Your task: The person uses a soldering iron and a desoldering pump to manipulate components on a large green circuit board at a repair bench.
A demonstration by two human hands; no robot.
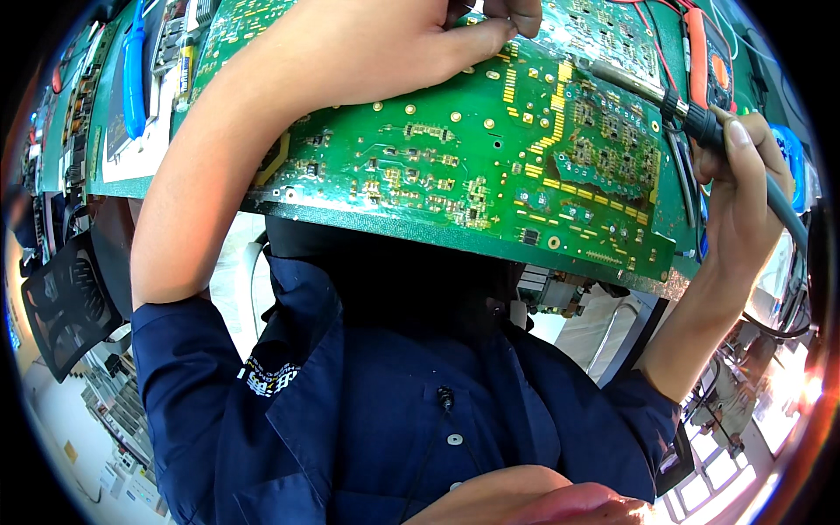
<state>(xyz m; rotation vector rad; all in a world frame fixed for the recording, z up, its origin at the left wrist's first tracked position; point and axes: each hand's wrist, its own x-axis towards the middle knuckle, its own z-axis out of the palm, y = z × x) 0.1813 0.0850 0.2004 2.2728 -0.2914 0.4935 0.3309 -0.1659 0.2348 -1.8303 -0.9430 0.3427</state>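
A large green circuit board [411,131] with gold pads and many small parts lies in front of me. My right hand [744,166] grips a soldering iron [700,122] by its dark handle, at the board's right side. The iron's metal barrel [626,80] points left over the board, and its tip end is close to the board's surface. My left hand [429,48] reaches across the board from the left, its fingers bent together at the top edge of the view. Whatever is between those fingers, if anything, is hidden. A glare covers the board near them.
Blue-handled tool [134,70] and a yellow battery-like cylinder [185,66] lie at the left. An orange-and-black multimeter [709,61] with red leads sits at the far right. The iron's thick cable [786,214] runs down past my right hand. A black chair [74,302] stands at the left.
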